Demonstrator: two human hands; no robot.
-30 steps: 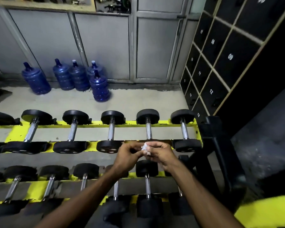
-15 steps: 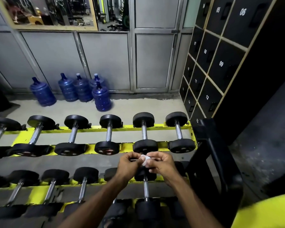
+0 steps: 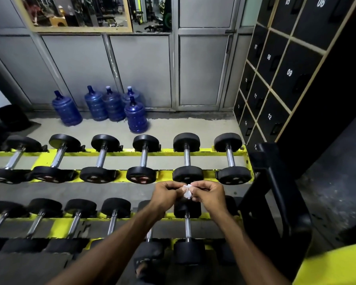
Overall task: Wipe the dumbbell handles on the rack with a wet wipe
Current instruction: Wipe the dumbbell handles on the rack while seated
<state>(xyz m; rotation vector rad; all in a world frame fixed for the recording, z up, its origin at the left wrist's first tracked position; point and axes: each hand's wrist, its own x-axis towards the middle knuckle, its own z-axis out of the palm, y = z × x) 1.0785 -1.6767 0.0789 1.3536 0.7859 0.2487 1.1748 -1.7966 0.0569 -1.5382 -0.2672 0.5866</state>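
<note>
Centre frame, just below the middle, we've got both hands up together: our left hand (image 3: 165,195) and right hand (image 3: 209,195) each pinch a small crumpled white wet wipe (image 3: 187,191) between curled fingertips, held in the air between the two tiers of the yellow rack (image 3: 119,174). Right above the wipe sits a black dumbbell (image 3: 187,159), chrome handle bare, with its neighbours lined up across the frame. Blue water jugs (image 3: 111,106) stand in the upper left, numbered lockers (image 3: 275,64) at upper right.
</note>
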